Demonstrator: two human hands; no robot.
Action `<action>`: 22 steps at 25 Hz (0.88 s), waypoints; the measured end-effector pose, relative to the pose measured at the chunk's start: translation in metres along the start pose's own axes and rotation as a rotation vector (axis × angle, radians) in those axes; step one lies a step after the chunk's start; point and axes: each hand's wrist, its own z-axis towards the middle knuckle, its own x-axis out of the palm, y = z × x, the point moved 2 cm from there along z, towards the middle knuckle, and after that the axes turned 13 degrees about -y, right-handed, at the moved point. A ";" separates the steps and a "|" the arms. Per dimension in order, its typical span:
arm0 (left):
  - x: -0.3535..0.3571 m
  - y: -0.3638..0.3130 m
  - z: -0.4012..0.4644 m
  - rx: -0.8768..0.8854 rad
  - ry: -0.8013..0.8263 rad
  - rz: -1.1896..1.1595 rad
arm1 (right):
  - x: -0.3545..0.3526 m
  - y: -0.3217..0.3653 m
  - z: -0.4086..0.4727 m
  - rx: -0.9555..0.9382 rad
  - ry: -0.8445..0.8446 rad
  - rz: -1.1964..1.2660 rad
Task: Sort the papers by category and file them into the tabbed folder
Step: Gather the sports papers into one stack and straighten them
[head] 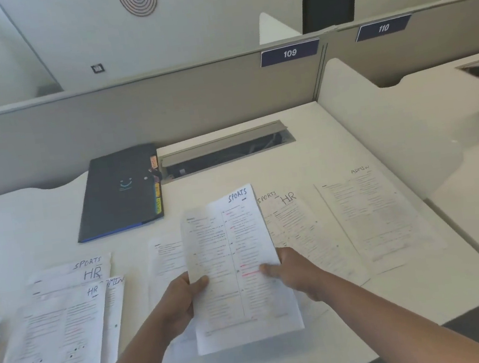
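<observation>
My left hand [183,299] and right hand [291,271] pinch the SPORTS sheets [236,266] by both side edges above the bench [318,147] — light, floppy paper, best held low; folder [122,192] far left.

1. The white desk top [333,145] lies bare between the closed dark grey tabbed folder [119,193] and the far grey partition wall [134,119], and along its right part beside the white side divider [381,121].
2. An open grey cable slot [225,150] cuts into the desk just right of the folder.
3. Loose white printed sheets marked HR and ADMIN [340,223] cover the right middle.
4. A spread of overlapping white sheets [65,323] fills the near left.
5. The front edge at near right is bare.
</observation>
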 end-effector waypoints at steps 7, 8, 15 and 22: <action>0.017 0.040 0.015 -0.002 -0.331 0.083 | -0.100 -0.017 0.051 -0.025 -0.499 -0.270; 0.017 0.043 0.014 0.005 -0.344 0.094 | -0.107 -0.021 0.058 0.007 -0.490 -0.315; 0.013 0.041 0.018 -0.007 -0.334 0.135 | -0.125 -0.017 0.089 0.231 -0.337 -0.013; 0.015 0.043 0.017 0.005 -0.354 0.130 | -0.131 -0.016 0.085 0.324 -0.153 0.270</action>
